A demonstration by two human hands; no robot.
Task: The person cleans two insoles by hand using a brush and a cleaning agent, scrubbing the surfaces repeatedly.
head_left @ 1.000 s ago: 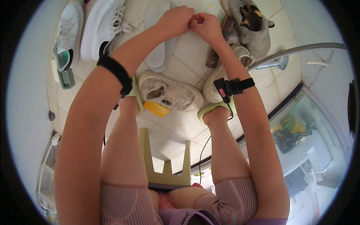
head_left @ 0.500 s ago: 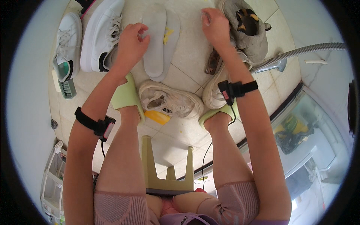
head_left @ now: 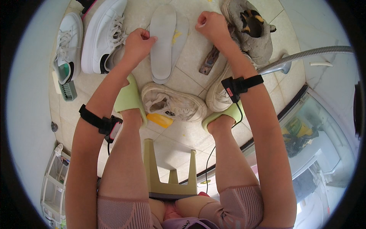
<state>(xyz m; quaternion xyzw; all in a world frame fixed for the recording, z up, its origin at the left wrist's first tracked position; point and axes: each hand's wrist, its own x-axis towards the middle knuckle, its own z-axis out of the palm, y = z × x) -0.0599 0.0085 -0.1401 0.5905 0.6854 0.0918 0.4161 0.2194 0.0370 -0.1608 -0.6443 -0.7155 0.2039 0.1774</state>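
Two flat insoles lie on the pale tiled floor (head_left: 189, 74), ahead of the feet and between the two hands. The upper insole (head_left: 163, 47) is pale grey, smooth and matte; its outline is long and rounded at both ends, broader at the far end and narrower at the near end. It overlaps the lower insole (head_left: 180, 47), which is also grey and shows as a strip along the right side and at the near end. Yellow scraps (head_left: 176, 36) lie on the exposed strip, just beside the right edge of the upper piece. The left hand (head_left: 138, 46) is at the left edge of the upper insole: the thumb tip reaches over the margin and the fingers are bent — whether they close beneath the edge cannot be told. The right hand (head_left: 214, 29) is to the right of the insoles, apart from them, with its fingers curled in toward the thumb; the view does not show whether they hold anything. A dark brown block (head_left: 209, 61) lies on the floor below this hand. A worn off-white sneaker (head_left: 175, 103) lies on its side near the narrow end of the insoles — a yellow piece (head_left: 160, 120) is just beside it. White lace-up shoes (head_left: 103, 36) stand to the left.
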